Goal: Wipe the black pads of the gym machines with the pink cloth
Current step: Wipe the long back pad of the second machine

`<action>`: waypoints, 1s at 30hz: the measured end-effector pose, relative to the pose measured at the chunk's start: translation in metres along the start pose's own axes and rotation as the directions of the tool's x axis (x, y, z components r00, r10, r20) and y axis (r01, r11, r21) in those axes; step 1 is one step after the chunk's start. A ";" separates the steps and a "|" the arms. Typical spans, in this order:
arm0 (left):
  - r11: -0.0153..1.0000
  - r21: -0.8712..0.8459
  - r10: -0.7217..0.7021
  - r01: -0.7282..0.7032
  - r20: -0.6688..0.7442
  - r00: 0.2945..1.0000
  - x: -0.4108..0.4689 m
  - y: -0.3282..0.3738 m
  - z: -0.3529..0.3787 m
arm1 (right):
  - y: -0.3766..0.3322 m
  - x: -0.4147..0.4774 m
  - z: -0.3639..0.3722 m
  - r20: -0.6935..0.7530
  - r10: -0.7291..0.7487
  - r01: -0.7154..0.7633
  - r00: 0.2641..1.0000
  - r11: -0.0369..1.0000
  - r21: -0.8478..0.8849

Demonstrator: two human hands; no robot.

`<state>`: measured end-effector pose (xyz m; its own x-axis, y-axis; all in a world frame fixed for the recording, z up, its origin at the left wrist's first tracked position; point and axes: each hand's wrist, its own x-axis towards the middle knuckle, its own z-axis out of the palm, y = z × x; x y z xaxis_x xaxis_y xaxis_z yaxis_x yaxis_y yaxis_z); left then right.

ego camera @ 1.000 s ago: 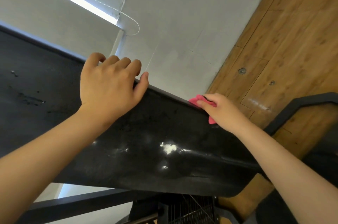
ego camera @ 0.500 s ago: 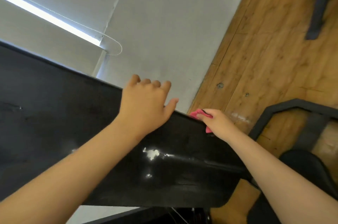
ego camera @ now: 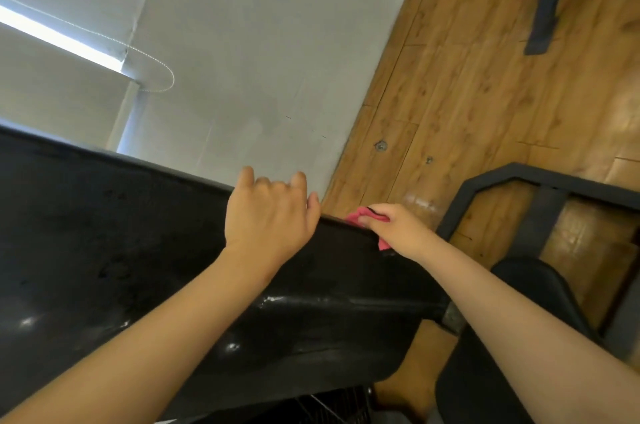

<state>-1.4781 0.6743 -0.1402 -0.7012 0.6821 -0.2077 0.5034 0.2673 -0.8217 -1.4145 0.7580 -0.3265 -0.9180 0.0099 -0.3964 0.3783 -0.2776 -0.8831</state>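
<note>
Grey wall (ego camera: 259, 42) behind, wood-plank floor (ego camera: 467, 94) to the right, bright light strip (ego camera: 52, 32) with a bead cord loop (ego camera: 162, 77) upper left; black pad (ego camera: 121, 250) runs tilted across the lower frame, glossy, scuffed, a few glare spots, a crease across its lower right part; left hand (ego camera: 270, 212) sits on the pad's top edge, fingers (ego camera: 298, 181) curled over the far side and gripping that edge, thumb along the near side; right hand (ego camera: 401, 229) is just beside it toward the pad's right end, fingers closed round the pink cloth (ego camera: 358, 217); cloth is bunched, pressed on the top edge, one corner poking out below the palm; dark metal frame (ego camera: 519, 174) stands on the floor past the right hand; second dark pad (ego camera: 519, 337) under the right forearm; wire grid (ego camera: 329, 406) below the main pad, too cropped to tell what it is.
</note>
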 end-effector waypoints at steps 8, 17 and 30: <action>0.999 0.020 0.039 -0.038 -0.057 0.998 0.003 0.000 0.001 | 0.042 -0.007 -0.020 -0.149 0.092 -0.096 0.985 0.995 -0.021; 0.999 0.022 0.043 -0.043 -0.019 0.999 0.003 0.001 -0.004 | -0.020 -0.002 0.020 -0.112 -0.148 0.142 0.983 0.988 -0.060; 0.997 0.037 0.061 -0.062 0.022 0.998 0.003 0.003 -0.003 | 0.021 0.010 0.000 -0.123 -0.045 0.034 0.991 0.995 -0.094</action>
<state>-1.4772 0.6787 -0.1419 -0.6799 0.6822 -0.2691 0.5269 0.1992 -0.8263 -1.4156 0.7526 -0.3494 -0.9126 0.1410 -0.3838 0.3564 -0.1858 -0.9157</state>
